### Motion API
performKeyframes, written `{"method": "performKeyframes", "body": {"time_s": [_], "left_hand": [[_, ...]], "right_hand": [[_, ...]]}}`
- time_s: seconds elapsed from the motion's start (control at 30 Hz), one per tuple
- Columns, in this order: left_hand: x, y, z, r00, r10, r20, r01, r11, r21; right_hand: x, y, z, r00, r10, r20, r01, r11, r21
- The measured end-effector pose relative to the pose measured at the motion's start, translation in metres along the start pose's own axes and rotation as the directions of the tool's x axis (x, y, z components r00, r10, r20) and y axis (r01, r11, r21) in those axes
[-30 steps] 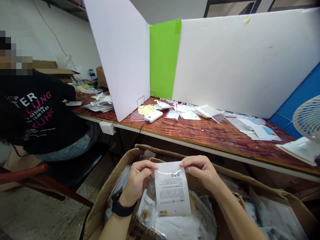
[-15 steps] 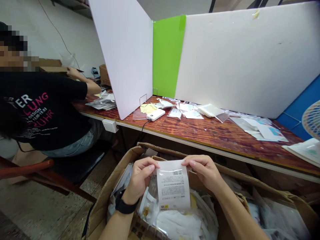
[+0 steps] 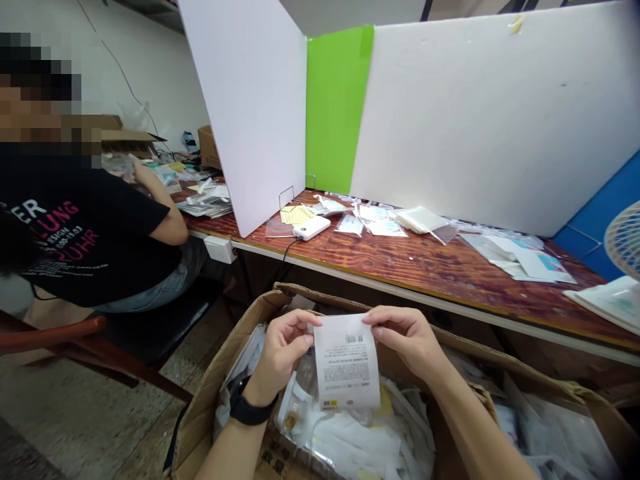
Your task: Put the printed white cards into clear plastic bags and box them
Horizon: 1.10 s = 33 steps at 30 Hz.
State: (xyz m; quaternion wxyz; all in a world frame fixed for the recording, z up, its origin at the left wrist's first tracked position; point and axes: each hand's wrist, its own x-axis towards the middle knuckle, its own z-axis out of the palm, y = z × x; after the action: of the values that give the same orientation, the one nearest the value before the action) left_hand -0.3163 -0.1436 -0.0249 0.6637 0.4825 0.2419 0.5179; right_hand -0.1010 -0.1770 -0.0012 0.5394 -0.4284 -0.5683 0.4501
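Between my hands hangs a white printed card or leaflet (image 3: 347,367), with a barcode and lines of small text that appear upside down. My left hand (image 3: 287,343) pinches its upper left corner; a dark band circles that wrist. The upper right corner is pinched by my right hand (image 3: 407,337). Below it, an open cardboard box (image 3: 205,407) holds crumpled white material and clear plastic packaging (image 3: 350,443). Whether the printed piece is paper alone or inside a clear sleeve, I cannot tell.
Beyond the box runs a wooden table (image 3: 400,263) with loose packets, a white device (image 3: 313,228) on a cable and a fan (image 3: 623,247). White panels (image 3: 475,120) stand behind. A co-worker in a black shirt (image 3: 95,227) sits at the left. Plastic bags (image 3: 565,427) lie at the right.
The printed piece has tipped slightly, its lower edge rising a little, still pinched at both corners. The co-worker has leaned right and lowered the visible arm.
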Motion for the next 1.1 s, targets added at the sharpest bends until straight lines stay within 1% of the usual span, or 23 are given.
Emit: {"method": "performKeyframes", "body": {"time_s": [0.1,0.17,0.27,0.37,0.43,0.47,0.53,0.6,0.73,0.87,1.0,1.1], "left_hand": [[0.000,0.000,0.001,1.000,0.003,0.008,-0.003,1.000,-0.017],[0.001,0.000,0.004,1.000,-0.001,-0.002,0.001,0.998,-0.070],[0.004,-0.002,0.012,0.999,-0.050,-0.020,0.047,0.989,-0.142],[0.006,-0.005,0.019,0.993,-0.116,-0.005,0.115,0.991,-0.074],[0.008,-0.006,0.022,0.990,-0.139,-0.028,0.138,0.990,-0.041],[0.008,-0.006,0.022,0.988,-0.145,-0.050,0.142,0.989,-0.050],[0.009,-0.006,0.022,0.984,-0.154,-0.087,0.145,0.984,-0.099],[0.009,-0.005,0.021,0.983,-0.159,-0.093,0.144,0.979,-0.143],[0.009,-0.002,0.020,0.983,-0.172,-0.057,0.157,0.965,-0.210],[0.007,-0.001,0.020,0.981,-0.191,-0.020,0.177,0.941,-0.289],[0.006,0.000,0.019,0.982,-0.189,0.005,0.179,0.921,-0.347],[0.008,-0.002,0.018,0.982,-0.190,0.015,0.183,0.921,-0.345]], "right_hand": [[0.000,0.000,0.000,1.000,0.005,-0.006,-0.005,1.000,0.000],[0.001,0.000,0.001,1.000,0.010,-0.016,-0.010,1.000,0.007],[0.001,0.001,0.001,0.999,0.015,-0.044,-0.014,1.000,0.018],[0.001,0.002,0.003,0.998,0.029,-0.060,-0.028,0.999,0.026],[0.002,0.002,0.004,0.997,0.050,-0.063,-0.048,0.998,0.038],[0.002,0.003,0.005,0.996,0.063,-0.065,-0.060,0.997,0.045],[0.003,0.003,0.008,0.993,0.092,-0.074,-0.087,0.994,0.068],[0.004,0.004,0.011,0.989,0.121,-0.090,-0.111,0.988,0.105],[0.004,0.004,0.017,0.975,0.191,-0.116,-0.162,0.962,0.219],[0.004,-0.001,0.021,0.956,0.272,-0.110,-0.227,0.923,0.312],[0.007,-0.005,0.023,0.940,0.330,-0.085,-0.282,0.894,0.348],[0.008,-0.006,0.021,0.938,0.338,-0.080,-0.292,0.891,0.348]]}}
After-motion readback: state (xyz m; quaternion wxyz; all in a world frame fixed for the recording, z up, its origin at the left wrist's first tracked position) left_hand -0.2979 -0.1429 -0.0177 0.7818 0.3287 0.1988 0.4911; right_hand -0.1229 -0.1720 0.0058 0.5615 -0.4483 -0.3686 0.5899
